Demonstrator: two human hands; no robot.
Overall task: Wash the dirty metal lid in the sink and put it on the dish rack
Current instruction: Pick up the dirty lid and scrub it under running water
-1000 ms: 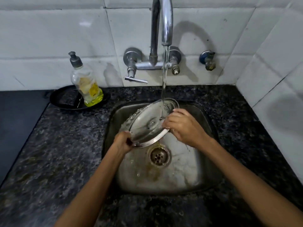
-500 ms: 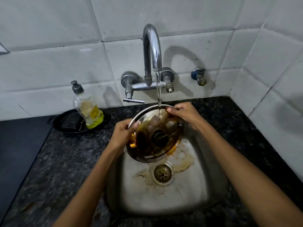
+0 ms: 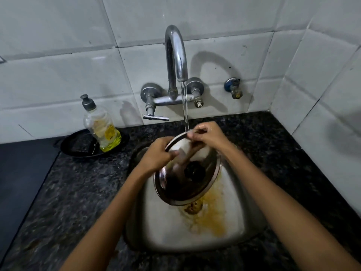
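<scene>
The round metal lid (image 3: 187, 184) with a black knob is held tilted over the steel sink (image 3: 160, 231), its shiny face toward me. My left hand (image 3: 158, 153) grips the lid's upper left rim. My right hand (image 3: 207, 135) pinches the top rim, right where the water stream from the tap (image 3: 176, 55) lands. Brown-yellow dirty water stains the sink floor around the drain (image 3: 192, 209), which the lid partly hides. No dish rack is in view.
A dish soap bottle (image 3: 101, 128) with yellow liquid stands on a black pan (image 3: 78, 147) at the back left of the dark granite counter (image 3: 78, 192). A tap lever (image 3: 156, 117) sticks out below the spout. White tiled walls close the back and right.
The lid was turned from its hollow side to its knob side and has swung lower over the drain. More brown-yellow water has run onto the sink floor. The head camera tilted upward.
</scene>
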